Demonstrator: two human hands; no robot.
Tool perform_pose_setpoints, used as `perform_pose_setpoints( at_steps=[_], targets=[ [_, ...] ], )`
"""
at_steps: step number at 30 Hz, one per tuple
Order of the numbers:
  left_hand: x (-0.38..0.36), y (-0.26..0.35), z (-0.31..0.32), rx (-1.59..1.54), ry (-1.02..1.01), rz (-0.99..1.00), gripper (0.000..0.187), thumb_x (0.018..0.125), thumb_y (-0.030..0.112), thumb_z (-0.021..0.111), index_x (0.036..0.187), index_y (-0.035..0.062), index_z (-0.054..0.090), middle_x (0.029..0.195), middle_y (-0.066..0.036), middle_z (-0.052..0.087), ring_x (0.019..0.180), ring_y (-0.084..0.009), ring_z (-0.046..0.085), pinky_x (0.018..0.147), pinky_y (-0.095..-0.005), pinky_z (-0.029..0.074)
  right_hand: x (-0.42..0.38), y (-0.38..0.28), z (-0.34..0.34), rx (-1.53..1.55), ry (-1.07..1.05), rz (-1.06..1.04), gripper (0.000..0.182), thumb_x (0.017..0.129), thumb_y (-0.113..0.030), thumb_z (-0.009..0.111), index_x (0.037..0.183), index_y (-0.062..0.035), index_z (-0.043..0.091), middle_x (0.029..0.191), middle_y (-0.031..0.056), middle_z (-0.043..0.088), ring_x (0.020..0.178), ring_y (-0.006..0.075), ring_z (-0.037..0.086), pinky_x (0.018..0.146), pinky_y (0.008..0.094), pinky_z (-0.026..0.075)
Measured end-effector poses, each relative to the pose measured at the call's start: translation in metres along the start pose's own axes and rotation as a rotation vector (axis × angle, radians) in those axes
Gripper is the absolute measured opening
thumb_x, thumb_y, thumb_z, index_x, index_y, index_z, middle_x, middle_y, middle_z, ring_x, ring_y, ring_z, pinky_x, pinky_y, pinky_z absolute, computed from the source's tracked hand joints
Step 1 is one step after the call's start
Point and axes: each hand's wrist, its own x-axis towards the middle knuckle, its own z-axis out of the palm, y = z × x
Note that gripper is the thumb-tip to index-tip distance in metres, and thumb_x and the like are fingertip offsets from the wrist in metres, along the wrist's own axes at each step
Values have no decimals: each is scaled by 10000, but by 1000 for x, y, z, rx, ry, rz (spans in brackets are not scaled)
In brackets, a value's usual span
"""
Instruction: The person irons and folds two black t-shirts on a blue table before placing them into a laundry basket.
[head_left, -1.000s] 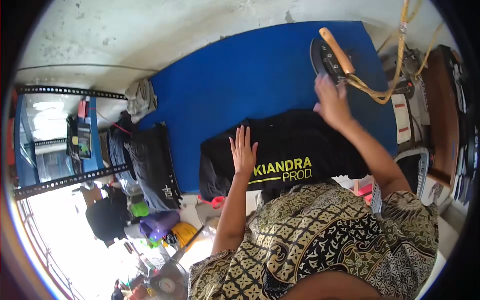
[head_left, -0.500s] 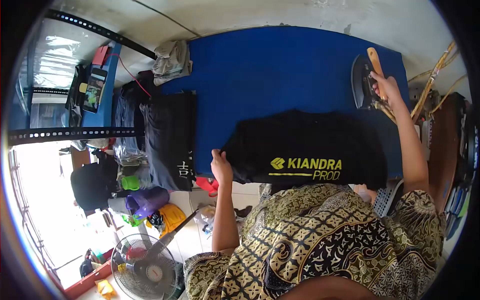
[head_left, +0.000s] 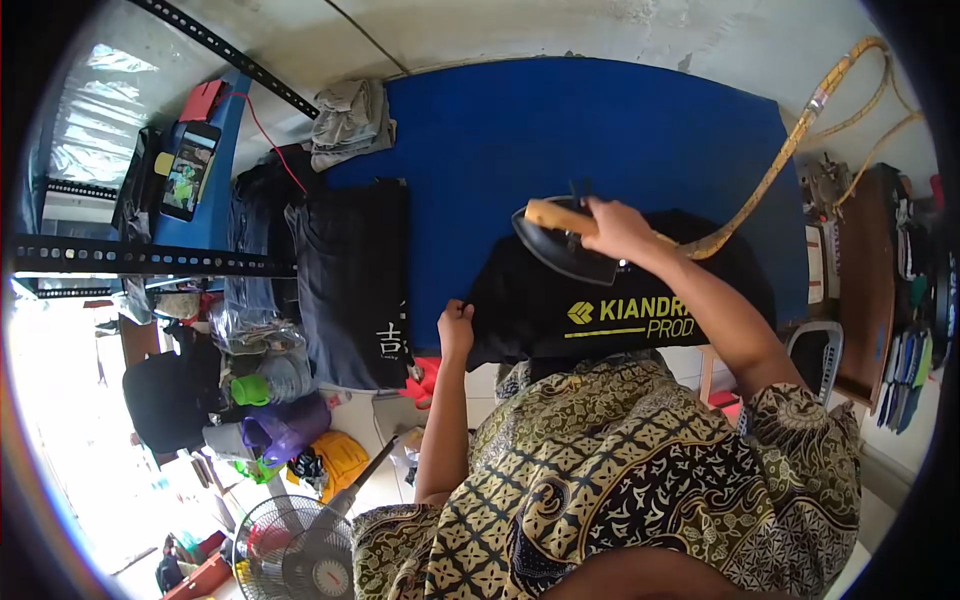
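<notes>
A black shirt (head_left: pixel 520 315) with yellow-green "KIANDRA PROD." print lies across the near edge of the blue ironing table (head_left: pixel 580 120). My right hand (head_left: pixel 618 232) grips the wooden handle of a dark clothes iron (head_left: pixel 570 258), which sits over the upper part of the shirt, above the print. From the iron a tan-wrapped cord (head_left: pixel 770 185) runs off to the upper right. At the shirt's left edge, my left hand (head_left: pixel 456 330) is closed on the fabric. My right forearm covers the end of the lettering.
Folded dark garments (head_left: pixel 355 285) are stacked at the table's left, with a grey cloth pile (head_left: pixel 350 120) behind them. A phone (head_left: pixel 190 170) rests on a blue shelf at far left. On the floor stand a fan (head_left: pixel 300 555) and a purple container (head_left: pixel 285 425).
My right hand has carried the iron from the table's right side leftward onto the shirt, and the cord has swung along. My left hand still holds the shirt's left edge.
</notes>
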Motion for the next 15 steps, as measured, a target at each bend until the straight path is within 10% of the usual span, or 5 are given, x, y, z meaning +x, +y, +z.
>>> perform_pose_setpoints(
  at_steps=[5, 9, 15],
  targets=[
    [2, -5, 4, 8, 68, 23, 171, 790, 134, 602, 867, -14, 565, 765, -213, 597, 739, -369, 584, 639, -384, 445, -38, 72, -46, 18, 144, 47, 591, 642, -216, 634, 1164, 17, 482, 846, 187, 621, 752, 330, 613, 659, 389, 476],
    [-11, 39, 2, 368, 189, -23, 159, 778, 125, 606, 868, 1, 564, 766, -178, 594, 737, -364, 576, 640, -421, 446, -79, 172, -60, 309, 196, 350, 504, 665, -99, 617, 1140, 18, 493, 667, 112, 583, 426, 179, 522, 430, 312, 417],
    [-33, 157, 48, 334, 517, 419, 150, 785, 85, 546, 923, 29, 533, 915, -146, 555, 841, -348, 540, 694, -426, 441, -131, 352, -95, 623, 367, 453, 352, 696, -84, 616, 999, 66, 520, 519, 41, 481, 363, 127, 462, 343, 272, 363]
  ],
)
